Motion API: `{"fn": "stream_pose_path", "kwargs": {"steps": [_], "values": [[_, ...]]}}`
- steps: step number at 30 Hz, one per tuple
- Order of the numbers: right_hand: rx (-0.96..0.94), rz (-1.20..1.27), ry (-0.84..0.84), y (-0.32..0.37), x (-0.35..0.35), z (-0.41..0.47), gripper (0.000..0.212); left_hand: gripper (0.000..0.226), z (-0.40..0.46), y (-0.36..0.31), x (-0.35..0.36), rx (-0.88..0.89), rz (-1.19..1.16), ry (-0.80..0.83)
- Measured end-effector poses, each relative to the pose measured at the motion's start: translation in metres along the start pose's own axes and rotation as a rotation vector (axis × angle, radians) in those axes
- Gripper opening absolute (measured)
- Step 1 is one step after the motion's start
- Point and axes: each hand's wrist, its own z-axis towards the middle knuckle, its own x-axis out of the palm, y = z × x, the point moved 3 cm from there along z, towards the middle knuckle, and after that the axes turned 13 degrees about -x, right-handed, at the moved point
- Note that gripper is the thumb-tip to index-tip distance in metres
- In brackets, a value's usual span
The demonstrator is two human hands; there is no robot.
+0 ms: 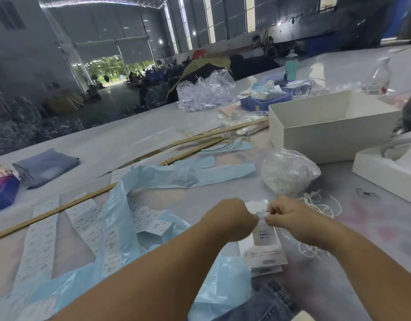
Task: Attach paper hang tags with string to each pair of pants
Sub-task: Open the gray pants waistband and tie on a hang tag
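I am pinching the top of a paper tag (262,218) between both hands: left hand (232,216) curled at its left edge, right hand (290,216) nipping its right. I judge I am threading; no string shows at the pinch. Loose string (320,205) is lying just right; jeans (269,302) are waiting below. Next: looping onto jeans.

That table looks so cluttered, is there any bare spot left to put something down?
Yes. A bare stretch of table lies between the folded blue cloth and the wooden sticks. Another lies right of the loose strings, below the flat white box. It is crowded near both hands: hang tags, label strips and blue plastic.
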Motion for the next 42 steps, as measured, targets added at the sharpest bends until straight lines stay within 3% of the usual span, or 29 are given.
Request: {"fn": "stream_pose_path", "kwargs": {"steps": [5,8,13,18,23,27,31,33,36,39,42], "values": [[-0.038,0.021,-0.049,-0.008,-0.001,0.002,0.023,0.014,0.017,-0.007,0.016,-0.061,-0.359,0.13],[0.043,0.036,-0.13,-0.023,-0.001,0.001,0.019,0.014,0.022,-0.001,0.021,-0.063,-0.434,0.102],[0.16,-0.194,-0.359,-0.048,-0.013,-0.01,0.014,0.014,0.027,0.011,0.028,-0.081,-0.427,0.097],[0.088,-0.413,-0.232,-0.06,0.004,-0.012,0.01,0.012,0.028,0.011,0.043,-0.026,-0.334,0.13],[0.059,-0.681,-0.158,-0.065,0.018,-0.003,0.019,0.01,0.021,0.011,0.046,0.038,-0.166,-0.055],[0.066,-0.692,-0.186,-0.065,0.023,-0.003,0.018,0.004,0.017,0.01,0.049,0.036,-0.125,-0.141],[0.066,-0.768,-0.168,-0.065,0.026,-0.002,0.017,0.046,0.018,0.009,0.047,0.02,-0.027,-0.239],[0.074,-0.778,-0.161,-0.066,0.028,-0.001,0.016,0.059,0.02,0.013,0.043,-0.016,-0.025,-0.255],[0.072,-0.778,-0.17,-0.065,0.031,-0.002,0.012,0.061,0.021,0.023,0.043,-0.086,-0.098,-0.209],[0.023,-0.642,-0.301,-0.057,0.027,-0.007,0.006,0.055,0.024,0.027,0.048,-0.105,-0.2,-0.131],[-0.095,-0.418,-0.369,-0.04,0.024,-0.012,0.014,0.039,0.03,0.031,0.05,-0.107,-0.327,-0.088]]}}
